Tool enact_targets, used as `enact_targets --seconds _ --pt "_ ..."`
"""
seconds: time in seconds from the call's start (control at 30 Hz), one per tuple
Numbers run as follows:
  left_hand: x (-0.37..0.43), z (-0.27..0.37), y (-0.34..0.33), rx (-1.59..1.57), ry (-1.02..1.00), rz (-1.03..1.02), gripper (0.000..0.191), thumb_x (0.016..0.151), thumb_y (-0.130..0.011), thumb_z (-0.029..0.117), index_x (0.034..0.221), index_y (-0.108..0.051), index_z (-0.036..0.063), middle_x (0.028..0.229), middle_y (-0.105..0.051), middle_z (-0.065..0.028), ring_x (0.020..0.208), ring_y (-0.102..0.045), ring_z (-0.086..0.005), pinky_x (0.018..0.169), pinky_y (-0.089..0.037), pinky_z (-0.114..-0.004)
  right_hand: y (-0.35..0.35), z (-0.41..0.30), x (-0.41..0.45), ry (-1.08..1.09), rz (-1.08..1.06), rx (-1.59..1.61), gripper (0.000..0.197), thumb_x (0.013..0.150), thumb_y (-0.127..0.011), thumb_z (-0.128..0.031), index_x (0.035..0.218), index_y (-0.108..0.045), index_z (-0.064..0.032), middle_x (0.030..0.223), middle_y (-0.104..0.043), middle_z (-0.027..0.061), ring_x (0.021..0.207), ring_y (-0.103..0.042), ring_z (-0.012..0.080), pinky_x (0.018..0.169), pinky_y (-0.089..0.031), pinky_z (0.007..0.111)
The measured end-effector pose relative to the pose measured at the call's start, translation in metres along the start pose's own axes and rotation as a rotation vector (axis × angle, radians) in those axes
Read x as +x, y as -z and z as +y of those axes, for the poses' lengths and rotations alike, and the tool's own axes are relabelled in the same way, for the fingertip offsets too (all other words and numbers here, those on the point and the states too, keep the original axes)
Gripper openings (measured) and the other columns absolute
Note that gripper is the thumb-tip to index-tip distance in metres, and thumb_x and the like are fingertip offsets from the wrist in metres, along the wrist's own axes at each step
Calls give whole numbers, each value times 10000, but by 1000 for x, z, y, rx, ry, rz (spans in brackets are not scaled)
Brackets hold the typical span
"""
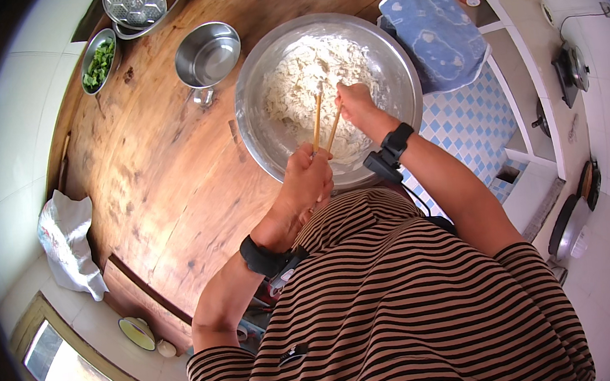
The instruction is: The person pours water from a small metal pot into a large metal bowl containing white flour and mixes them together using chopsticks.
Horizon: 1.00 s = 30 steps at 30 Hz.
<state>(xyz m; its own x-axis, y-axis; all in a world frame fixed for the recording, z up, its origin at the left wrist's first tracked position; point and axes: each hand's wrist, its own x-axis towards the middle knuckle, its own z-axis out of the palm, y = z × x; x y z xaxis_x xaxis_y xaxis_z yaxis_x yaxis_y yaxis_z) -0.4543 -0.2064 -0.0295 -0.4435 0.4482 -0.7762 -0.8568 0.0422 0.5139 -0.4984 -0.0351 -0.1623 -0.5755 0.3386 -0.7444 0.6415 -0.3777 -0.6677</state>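
Observation:
A large steel basin stands in front of me on the wooden table, holding shaggy flour dough flakes. My left hand, at the basin's near rim, grips a pair of wooden chopsticks by their near ends. The chopsticks spread apart and slant over the dough; on the tip of the left one is a pale bit of dough. My right hand is over the right part of the basin, its fingers closed around the far end of the other chopstick. Its fingertips are partly hidden.
On the wooden table are an empty steel pot, a bowl of chopped greens and a perforated steel steamer plate. A blue patterned cloth hangs right of the basin. A white cloth lies at the table's left edge.

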Motion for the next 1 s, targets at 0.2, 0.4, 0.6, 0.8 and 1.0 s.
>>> enact_targets --seconds 0.2,0.4,0.6,0.8,1.0 --pt "6 -2 5 38 -13 0 182 930 -388 204 928 -410 24 526 -333 19 358 -280 -62 308 -231 -214 -5 -5 -20 40 -20 36 257 848 -520 -155 664 -510 24 600 -527 108 349 -374 119 304 -228 268" --pt "13 -3 5 -12 -6 45 191 933 -380 217 917 -415 30 516 -313 26 358 -277 -60 308 -216 -212 -18 12 -40 84 -82 -11 275 865 -527 -232 694 -512 -18 584 -508 70 381 -400 101 320 -298 236" --pt "-11 -4 1 12 9 -48 197 934 -379 220 922 -412 26 509 -311 27 357 -281 -62 306 -222 -213 27 8 23 135 110 -4 324 840 -525 -193 582 -514 3 491 -498 95 370 -449 164 300 -302 303" --pt "1 -1 16 -195 20 14 196 931 -386 205 910 -438 18 522 -331 24 348 -273 -61 293 -230 -203 21 -4 -5 -41 -159 56 190 839 -571 -130 728 -540 21 619 -547 110 415 -427 105 338 -304 216" --pt "14 -5 18 -383 79 -185 217 931 -398 229 910 -450 19 545 -349 18 348 -274 -51 289 -223 -190 -1 -12 -46 -213 -381 315 221 829 -614 -119 920 -540 68 818 -582 131 525 -469 55 389 -329 140"
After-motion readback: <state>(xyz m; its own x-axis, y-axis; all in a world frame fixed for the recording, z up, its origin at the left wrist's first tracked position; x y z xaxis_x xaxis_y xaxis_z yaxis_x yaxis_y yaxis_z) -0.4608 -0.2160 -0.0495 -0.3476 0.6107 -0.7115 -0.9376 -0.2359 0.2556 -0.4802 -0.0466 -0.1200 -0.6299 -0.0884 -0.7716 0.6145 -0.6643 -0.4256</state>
